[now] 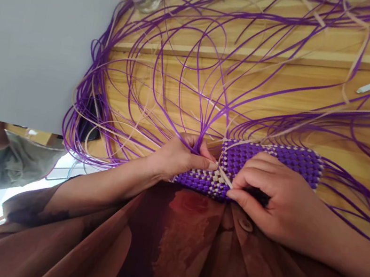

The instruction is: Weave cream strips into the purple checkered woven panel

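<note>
Both hands pinch strips at the woven panel (pixel 266 165), left hand (pixel 181 157), right hand (pixel 268 196); long purple strands (pixel 191 63) beyond it remain unwoven.

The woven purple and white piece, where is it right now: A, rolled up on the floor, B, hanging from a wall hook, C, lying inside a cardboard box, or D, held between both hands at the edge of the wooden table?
D: the woven piece sits at the near edge of the wooden table, with the left hand pinching strands at its end and the right hand resting on it.
</note>
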A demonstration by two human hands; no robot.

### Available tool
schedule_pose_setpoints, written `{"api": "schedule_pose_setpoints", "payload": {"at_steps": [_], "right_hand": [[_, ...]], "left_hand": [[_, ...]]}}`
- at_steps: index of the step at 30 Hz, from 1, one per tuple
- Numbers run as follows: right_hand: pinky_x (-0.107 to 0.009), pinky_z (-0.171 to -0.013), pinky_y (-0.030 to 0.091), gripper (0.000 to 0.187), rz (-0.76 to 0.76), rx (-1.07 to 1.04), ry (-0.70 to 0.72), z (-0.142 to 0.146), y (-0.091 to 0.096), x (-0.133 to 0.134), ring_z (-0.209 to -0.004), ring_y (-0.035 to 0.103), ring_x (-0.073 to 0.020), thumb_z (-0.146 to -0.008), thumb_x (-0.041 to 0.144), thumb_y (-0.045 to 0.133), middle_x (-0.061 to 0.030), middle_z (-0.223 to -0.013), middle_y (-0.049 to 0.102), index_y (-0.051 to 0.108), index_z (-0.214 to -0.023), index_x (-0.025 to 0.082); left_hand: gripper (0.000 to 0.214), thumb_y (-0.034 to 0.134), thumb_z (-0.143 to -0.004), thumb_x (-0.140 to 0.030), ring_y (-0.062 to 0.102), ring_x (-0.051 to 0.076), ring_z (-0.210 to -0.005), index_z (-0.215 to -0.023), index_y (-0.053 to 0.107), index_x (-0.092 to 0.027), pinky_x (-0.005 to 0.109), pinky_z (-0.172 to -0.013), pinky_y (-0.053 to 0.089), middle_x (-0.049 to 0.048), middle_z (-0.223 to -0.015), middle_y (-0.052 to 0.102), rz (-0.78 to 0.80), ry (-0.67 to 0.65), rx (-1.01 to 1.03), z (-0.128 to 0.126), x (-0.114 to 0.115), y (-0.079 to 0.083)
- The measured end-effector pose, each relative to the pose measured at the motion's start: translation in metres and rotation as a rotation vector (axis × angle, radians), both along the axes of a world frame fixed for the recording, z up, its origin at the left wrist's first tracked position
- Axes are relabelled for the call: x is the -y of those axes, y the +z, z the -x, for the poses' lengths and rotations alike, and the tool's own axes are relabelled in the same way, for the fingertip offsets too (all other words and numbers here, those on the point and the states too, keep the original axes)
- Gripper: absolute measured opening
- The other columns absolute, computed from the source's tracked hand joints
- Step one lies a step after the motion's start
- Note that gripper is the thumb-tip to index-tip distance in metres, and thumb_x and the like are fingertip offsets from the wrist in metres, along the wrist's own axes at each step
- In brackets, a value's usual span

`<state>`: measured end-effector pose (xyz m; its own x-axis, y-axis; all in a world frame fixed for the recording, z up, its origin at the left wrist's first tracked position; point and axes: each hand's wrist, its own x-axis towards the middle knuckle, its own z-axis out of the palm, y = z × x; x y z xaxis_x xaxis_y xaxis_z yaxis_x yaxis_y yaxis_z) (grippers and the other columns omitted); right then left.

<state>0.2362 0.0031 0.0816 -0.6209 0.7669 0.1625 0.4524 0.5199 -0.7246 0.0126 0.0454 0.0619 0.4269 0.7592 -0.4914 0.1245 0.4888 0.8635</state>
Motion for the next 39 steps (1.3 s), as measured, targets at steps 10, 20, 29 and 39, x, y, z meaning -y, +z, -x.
{"api": "schedule_pose_setpoints", "payload": {"at_steps": [10, 20, 29, 39], "right_hand": [[-0.023, -0.069, 0.043, 0.012, 0.152, -0.039, -0.031, 0.000, 0.000, 0.010, -0.074, 0.060, -0.0103, -0.088, 0.010, 0.057, 0.0024, -0.082, 0.066, 0.062, -0.090, 0.021], [-0.025, -0.063, 0.044, 0.010, 0.325, -0.008, -0.135, -0.001, 0.005, 0.021, -0.070, 0.063, -0.0135, -0.092, 0.022, 0.056, 0.0006, -0.080, 0.070, 0.066, -0.090, 0.022], [-0.025, -0.065, 0.047, 0.012, 0.572, -0.051, -0.162, 0.007, 0.007, 0.015, -0.072, 0.067, -0.0131, -0.093, 0.028, 0.056, 0.0015, -0.078, 0.071, 0.061, -0.084, 0.021], [-0.021, -0.057, 0.050, 0.018, 1.015, -0.236, -0.191, 0.015, 0.002, 0.011, -0.064, 0.068, -0.0119, -0.093, 0.034, 0.059, -0.0014, -0.070, 0.071, 0.057, -0.087, 0.017]], "left_hand": [[0.021, 0.083, -0.066, -0.022, 0.065, 0.013, -0.069, -0.068, 0.065, -0.012, 0.026, -0.070, 0.051, 0.0052, -0.075, 0.073, -0.046, -0.021, 0.017, 0.001, 0.002, -0.001], [0.027, 0.081, -0.071, -0.035, 0.059, 0.011, -0.063, -0.079, 0.069, -0.012, 0.024, -0.061, 0.046, 0.0028, -0.071, 0.068, -0.052, -0.126, -0.145, 0.004, -0.002, 0.012], [0.024, 0.082, -0.068, -0.032, 0.056, 0.011, -0.058, -0.073, 0.070, -0.012, 0.026, -0.062, 0.046, 0.0015, -0.065, 0.065, -0.092, -0.096, -0.100, -0.006, 0.001, 0.005], [0.023, 0.079, -0.073, -0.033, 0.058, 0.012, -0.065, -0.078, 0.071, -0.012, 0.027, -0.066, 0.047, 0.0030, -0.072, 0.067, -0.082, -0.143, -0.076, -0.002, -0.002, -0.001]]}}
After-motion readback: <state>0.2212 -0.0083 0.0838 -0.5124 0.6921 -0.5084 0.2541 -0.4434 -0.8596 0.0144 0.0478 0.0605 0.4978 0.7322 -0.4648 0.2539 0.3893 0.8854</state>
